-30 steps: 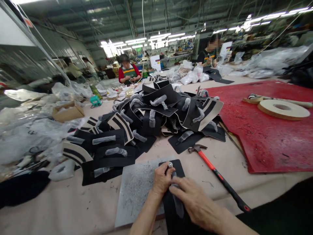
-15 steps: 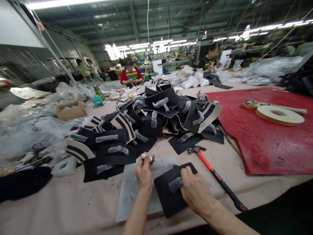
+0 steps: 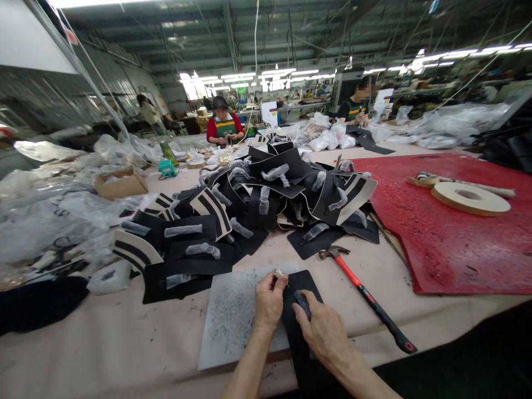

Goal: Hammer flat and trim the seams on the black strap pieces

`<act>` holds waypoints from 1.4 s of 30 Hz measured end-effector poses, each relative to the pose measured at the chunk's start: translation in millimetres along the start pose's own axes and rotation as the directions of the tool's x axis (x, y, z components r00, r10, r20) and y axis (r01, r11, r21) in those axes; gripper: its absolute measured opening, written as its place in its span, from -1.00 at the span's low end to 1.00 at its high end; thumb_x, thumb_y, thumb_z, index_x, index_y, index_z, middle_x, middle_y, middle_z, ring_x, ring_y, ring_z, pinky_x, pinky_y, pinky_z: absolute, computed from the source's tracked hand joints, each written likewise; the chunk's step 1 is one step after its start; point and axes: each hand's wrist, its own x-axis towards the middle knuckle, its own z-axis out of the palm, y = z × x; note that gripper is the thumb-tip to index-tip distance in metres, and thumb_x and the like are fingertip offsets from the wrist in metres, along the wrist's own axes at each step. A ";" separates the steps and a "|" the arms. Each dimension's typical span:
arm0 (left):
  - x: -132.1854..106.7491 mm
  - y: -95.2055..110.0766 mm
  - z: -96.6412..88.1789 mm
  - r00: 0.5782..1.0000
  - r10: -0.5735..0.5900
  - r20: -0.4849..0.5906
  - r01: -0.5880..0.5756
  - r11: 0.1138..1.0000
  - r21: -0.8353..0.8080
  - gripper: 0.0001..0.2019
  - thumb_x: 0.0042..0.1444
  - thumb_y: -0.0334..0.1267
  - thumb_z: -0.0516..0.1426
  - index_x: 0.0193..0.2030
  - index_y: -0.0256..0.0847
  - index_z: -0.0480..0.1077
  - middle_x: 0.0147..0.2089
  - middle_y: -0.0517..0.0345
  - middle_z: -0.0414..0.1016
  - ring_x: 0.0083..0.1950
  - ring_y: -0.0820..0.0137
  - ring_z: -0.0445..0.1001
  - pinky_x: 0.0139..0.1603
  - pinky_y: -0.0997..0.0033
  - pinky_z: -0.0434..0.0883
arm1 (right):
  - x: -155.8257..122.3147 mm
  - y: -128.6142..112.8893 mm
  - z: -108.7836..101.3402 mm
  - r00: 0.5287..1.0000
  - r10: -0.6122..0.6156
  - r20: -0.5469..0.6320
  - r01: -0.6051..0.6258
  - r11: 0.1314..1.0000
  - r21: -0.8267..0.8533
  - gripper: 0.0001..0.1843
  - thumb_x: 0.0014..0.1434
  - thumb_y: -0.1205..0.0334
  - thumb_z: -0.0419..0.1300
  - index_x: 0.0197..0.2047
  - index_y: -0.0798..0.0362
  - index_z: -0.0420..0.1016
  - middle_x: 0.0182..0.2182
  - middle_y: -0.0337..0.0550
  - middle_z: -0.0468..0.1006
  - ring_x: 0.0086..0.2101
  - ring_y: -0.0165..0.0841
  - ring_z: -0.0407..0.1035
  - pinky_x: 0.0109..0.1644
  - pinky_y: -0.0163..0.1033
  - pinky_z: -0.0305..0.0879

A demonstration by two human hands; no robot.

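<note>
My left hand (image 3: 268, 302) pinches a small white piece (image 3: 279, 273) between thumb and fingers, just left of a black panel (image 3: 306, 281); the piece's exact kind is unclear. Plastic film wraps a dark handle (image 3: 302, 302) on that panel. Around this handle, my right hand (image 3: 326, 330) is closed, hiding part of it, and the panel is tilted over the front of the table. Below my left hand lies a pale, speckled board (image 3: 228, 310). A claw hammer (image 3: 361, 288) with a red and black handle rests to the right.
Beyond my hands rises a heap of black panels (image 3: 278, 163) with wrapped handles, some showing striped undersides. A red mat (image 3: 453, 249) bears a roll of tape (image 3: 469, 198). Plastic bags (image 3: 37, 221) and a cardboard box (image 3: 120, 183) lie left. Two people sit across the table.
My left hand has moved right, bringing the white piece to the panel's edge. The panel has turned and come nearer to me, with my right hand shifting its grip on the handle.
</note>
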 end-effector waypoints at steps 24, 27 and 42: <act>7.4 -12.8 17.9 0.992 0.002 0.125 -0.020 0.991 0.136 -0.80 0.17 -0.15 0.17 -0.23 -0.20 0.58 -0.26 0.08 0.65 -0.26 0.29 0.57 -0.18 0.40 0.44 | 4.2 10.9 11.9 0.995 -0.024 0.100 0.018 0.998 0.059 -0.54 0.40 0.07 -0.09 0.14 0.20 0.38 -0.25 0.13 0.64 -0.24 -0.08 0.55 -0.20 -0.13 0.33; 7.2 -14.1 17.9 0.991 0.020 0.135 -0.042 0.985 0.164 -0.81 0.17 -0.17 0.16 -0.23 -0.19 0.57 -0.26 0.08 0.65 -0.26 0.29 0.57 -0.18 0.39 0.44 | 2.7 9.6 9.6 0.993 -0.022 0.118 0.009 0.994 0.106 -0.51 0.39 0.04 -0.09 0.15 0.21 0.37 -0.23 0.14 0.63 -0.22 -0.08 0.54 -0.18 -0.12 0.33; 5.1 -7.1 20.8 0.962 0.174 0.209 -0.229 0.933 0.277 -0.87 0.18 -0.28 0.14 -0.32 -0.19 0.52 -0.40 0.15 0.56 -0.36 0.36 0.51 -0.26 0.45 0.36 | 45.9 167.6 -44.3 0.968 0.247 -0.039 -0.240 0.961 0.142 -0.93 0.14 0.25 0.10 -0.33 0.07 0.33 -0.39 -0.04 0.41 -0.36 -0.22 0.34 -0.28 -0.16 0.23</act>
